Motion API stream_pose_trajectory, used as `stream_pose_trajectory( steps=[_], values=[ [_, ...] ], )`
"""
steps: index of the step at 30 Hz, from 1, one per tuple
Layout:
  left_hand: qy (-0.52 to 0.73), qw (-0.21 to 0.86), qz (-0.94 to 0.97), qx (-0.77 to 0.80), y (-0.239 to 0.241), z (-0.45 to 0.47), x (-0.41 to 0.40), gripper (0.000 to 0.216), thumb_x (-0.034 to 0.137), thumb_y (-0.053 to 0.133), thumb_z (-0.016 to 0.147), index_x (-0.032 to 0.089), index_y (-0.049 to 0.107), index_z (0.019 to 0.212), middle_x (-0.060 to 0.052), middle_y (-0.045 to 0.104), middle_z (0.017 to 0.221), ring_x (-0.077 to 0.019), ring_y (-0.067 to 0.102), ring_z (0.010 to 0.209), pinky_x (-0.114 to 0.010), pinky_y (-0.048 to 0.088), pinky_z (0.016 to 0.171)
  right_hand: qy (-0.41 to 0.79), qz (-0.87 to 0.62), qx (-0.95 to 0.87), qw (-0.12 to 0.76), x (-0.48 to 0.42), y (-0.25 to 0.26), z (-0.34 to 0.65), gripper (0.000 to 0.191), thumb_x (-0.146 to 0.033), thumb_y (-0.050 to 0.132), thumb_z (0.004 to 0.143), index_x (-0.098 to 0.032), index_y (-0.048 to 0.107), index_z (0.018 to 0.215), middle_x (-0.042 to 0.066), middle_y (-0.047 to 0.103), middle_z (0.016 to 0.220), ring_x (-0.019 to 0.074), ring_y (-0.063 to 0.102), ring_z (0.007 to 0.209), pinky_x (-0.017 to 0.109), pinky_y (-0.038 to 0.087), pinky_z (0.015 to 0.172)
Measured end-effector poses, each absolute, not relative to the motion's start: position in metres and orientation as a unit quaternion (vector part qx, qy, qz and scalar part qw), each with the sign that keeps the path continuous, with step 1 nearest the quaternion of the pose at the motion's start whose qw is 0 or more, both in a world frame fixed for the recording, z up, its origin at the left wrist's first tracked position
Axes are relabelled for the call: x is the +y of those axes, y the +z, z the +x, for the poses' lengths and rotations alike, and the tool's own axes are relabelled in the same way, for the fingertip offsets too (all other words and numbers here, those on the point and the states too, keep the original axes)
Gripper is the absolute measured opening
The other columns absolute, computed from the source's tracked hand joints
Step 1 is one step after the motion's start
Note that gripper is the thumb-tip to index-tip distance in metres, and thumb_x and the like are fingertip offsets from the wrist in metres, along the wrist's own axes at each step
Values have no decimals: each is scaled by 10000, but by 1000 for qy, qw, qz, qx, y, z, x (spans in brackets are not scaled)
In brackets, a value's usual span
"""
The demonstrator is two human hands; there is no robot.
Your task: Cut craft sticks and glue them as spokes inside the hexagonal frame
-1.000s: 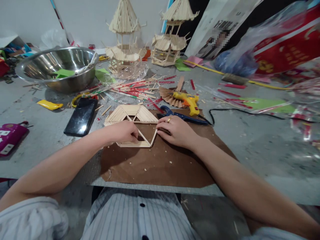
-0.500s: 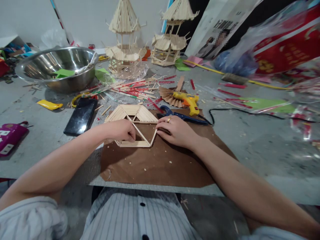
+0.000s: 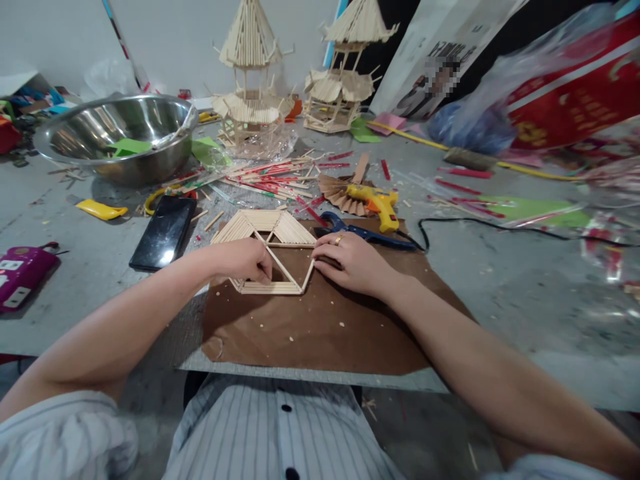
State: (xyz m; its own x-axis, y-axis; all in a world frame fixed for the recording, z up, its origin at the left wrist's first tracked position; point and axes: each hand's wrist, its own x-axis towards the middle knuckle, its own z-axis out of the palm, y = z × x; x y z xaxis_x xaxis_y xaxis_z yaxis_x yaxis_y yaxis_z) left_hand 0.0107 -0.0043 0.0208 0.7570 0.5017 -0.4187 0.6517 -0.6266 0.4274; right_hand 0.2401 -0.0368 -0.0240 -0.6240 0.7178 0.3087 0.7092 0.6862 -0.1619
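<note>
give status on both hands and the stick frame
Left hand pinching a stick inside the frame. Right hand pressing its right corner. Frame flat on brown sheet. Scissors close behind right hand.

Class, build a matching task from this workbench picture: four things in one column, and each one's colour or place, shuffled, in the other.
1 glue gun
2 phone
3 bowl
4 stick frame

a shiny steel, far left
b between left hand and right hand
c yellow
d black, lying left of the brown mat

Pairs: 1c, 2d, 3a, 4b
</note>
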Motion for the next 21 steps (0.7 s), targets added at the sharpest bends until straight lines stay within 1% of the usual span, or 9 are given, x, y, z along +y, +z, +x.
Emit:
stream_pose_trajectory(
  steps=[3, 6, 9, 13, 16, 21],
  values=[
    [-114, 284, 896, 321, 26, 8, -4, 182, 285, 545, 691, 179, 673, 766, 9, 655, 695, -77, 509, 590, -187, 320, 572, 56, -386, -901, 189, -41, -15, 229, 201, -252, 443, 801, -156, 619, 818, 93, 618, 907, 182, 537, 875, 324, 392, 793],
    [-67, 257, 900, 345, 30, 5, 1, 226, 320, 517, 714, 173, 656, 816, 3, 649, 738, -81, 515, 635, -182, 325, 594, 119, -385, -899, 174, -47, -3, 209, 209, -245, 438, 808, -161, 629, 821, 74, 628, 888, 165, 543, 859, 292, 395, 782],
    [-14, 189, 897, 399, 25, 4, 7, 252, 325, 463, 747, 151, 641, 787, -7, 628, 703, -82, 491, 609, -187, 303, 561, 192, -399, -886, 137, -50, 8, 184, 206, -249, 463, 796, -163, 650, 813, 49, 647, 872, 148, 557, 829, 259, 391, 755],
    [13, 120, 888, 444, 9, 5, 13, 291, 347, 416, 765, 145, 625, 751, -30, 616, 684, -94, 464, 575, -203, 277, 524, 251, -424, -869, 51, -47, 14, 160, 209, -254, 487, 765, -180, 676, 814, 29, 670, 834, 136, 573, 754, 234, 385, 674],
    [22, 99, 889, 446, 1, 5, 14, 298, 365, 402, 769, 161, 618, 752, -37, 621, 704, -106, 465, 581, -212, 271, 519, 259, -436, -862, 15, -40, 13, 151, 198, -247, 509, 723, -195, 685, 796, 16, 676, 824, 131, 572, 718, 218, 375, 621],
    [24, 92, 891, 443, -2, 3, 13, 294, 366, 397, 770, 168, 614, 768, -40, 627, 732, -120, 490, 613, -220, 278, 527, 227, -456, -860, -21, -31, 8, 145, 191, -288, 533, 690, -235, 689, 788, 3, 675, 776, 144, 566, 702, 223, 346, 569]
  ],
)
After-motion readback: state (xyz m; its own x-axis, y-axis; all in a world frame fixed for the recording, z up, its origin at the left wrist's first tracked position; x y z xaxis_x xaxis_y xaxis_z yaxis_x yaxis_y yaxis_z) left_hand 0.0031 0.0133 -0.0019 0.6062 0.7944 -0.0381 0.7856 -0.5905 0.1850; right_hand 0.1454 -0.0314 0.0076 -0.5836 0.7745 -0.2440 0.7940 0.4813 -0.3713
